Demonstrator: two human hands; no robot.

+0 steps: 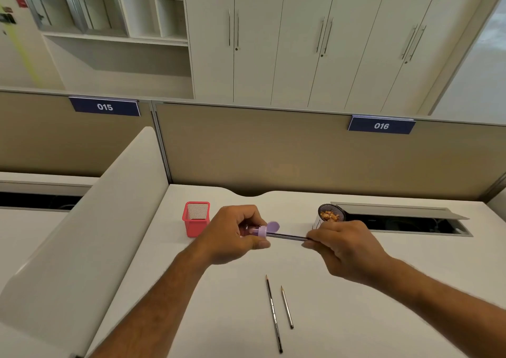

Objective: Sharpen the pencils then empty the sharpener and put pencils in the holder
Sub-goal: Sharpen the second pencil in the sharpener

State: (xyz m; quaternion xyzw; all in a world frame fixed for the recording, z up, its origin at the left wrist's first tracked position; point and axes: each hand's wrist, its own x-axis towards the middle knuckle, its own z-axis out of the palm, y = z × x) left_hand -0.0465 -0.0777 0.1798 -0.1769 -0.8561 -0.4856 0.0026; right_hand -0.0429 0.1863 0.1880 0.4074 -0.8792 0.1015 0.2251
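So in the middle of the frame the left hand (235, 234) is wrapped around a small lilac plastic sharpener (261, 231), fingers curled over it and thumb pressed along the underside, so most of the body is hidden. What shows is the round lilac collar and a little oval lid flap (273, 227) flipped open above it. A dark, thin pencil (287, 236) pokes into the collar and runs to the right, nearly level, tilting down a touch toward the right hand (347, 248), which pinches its far end between thumb and fingertips. Both hands hang above the white desk (383, 289), not resting on it.

Lower centre, two more pencils lie on the desk, tips pointing away from the camera: a longer dark pencil (273, 315) and, just beside it on the right, a shorter greyish pencil (287, 308). Both tips look sharpened, close but not touching.

Left of the hands, upper middle, sits a red square mesh holder (196, 219), upright, looks empty from here. Right of the hands there's a black mesh cup (331, 213) tipped toward the camera with orange-brown shavings (329, 216) inside
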